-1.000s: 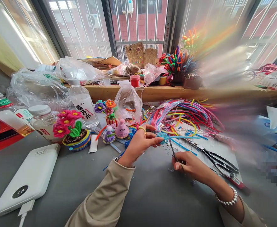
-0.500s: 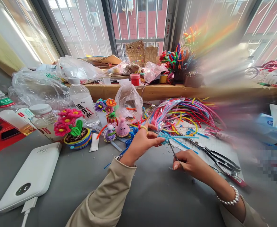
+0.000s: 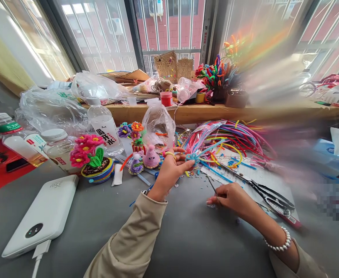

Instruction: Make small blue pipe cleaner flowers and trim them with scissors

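Observation:
Pinched in the fingertips of my left hand (image 3: 172, 166) is a light-blue pipe-cleaner flower (image 3: 191, 158), with straight stems sticking out to the right. My right hand (image 3: 230, 197) is closed around a thin, pointed metal tool (image 3: 212, 183); whether it is tweezers or small scissors I cannot tell. Its tip points up and left, just below the flower and apart from it. Bits of fuzz (image 3: 211, 206) lie on the grey table (image 3: 186, 239) under my right fingers. Large scissors (image 3: 262, 191) rest on a white sheet (image 3: 279, 185) to the right of my hands.
Bundled pipe cleaners (image 3: 227, 133) lie behind my hands. On the left stand a potted pink flower (image 3: 90, 154), a pink crocheted figure (image 3: 151, 157), a water bottle (image 3: 104, 125) and a white power bank (image 3: 42, 216). A tissue pack (image 3: 331, 154) sits at right.
The blue flower has turned, its stems now angling upward and down to the right, and moved slightly left with my left hand. The tool's tip has come away from it.

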Available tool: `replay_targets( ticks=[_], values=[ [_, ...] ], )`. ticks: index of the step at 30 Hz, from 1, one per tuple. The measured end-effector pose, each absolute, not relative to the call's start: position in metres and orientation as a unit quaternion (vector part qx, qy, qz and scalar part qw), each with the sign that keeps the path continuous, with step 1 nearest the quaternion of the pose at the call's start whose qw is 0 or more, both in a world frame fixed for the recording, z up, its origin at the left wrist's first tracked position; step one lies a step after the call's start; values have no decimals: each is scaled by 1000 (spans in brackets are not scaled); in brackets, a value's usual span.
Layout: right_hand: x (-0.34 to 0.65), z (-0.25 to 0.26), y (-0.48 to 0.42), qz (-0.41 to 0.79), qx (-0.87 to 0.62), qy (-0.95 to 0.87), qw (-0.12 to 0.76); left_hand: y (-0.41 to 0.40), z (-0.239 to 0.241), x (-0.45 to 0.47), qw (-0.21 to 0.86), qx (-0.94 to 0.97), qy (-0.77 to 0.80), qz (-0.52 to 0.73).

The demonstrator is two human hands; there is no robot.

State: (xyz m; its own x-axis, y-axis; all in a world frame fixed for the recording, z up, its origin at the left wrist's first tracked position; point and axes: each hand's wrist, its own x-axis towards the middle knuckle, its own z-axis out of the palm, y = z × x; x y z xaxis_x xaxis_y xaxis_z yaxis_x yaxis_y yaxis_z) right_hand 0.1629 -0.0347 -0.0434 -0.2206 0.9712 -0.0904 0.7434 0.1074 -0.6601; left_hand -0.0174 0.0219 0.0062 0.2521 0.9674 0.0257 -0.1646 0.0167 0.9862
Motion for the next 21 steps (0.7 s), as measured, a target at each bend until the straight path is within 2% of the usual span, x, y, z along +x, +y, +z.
replay_targets(
  ticks=[5, 11, 16, 21],
  values=[
    [162, -47, -35, 347, -649, -657, 164, 23, 5, -18, 595, 525, 387, 470],
    [158, -45, -40, 449, -594, -628, 227, 22, 6, -17, 636, 484, 365, 477],
    [155, -45, -45, 502, -564, -612, 238, 20, 9, -17, 631, 467, 369, 497],
    [162, -41, -42, 467, -539, -664, 223, 21, 9, -19, 659, 427, 348, 511]
  ],
)
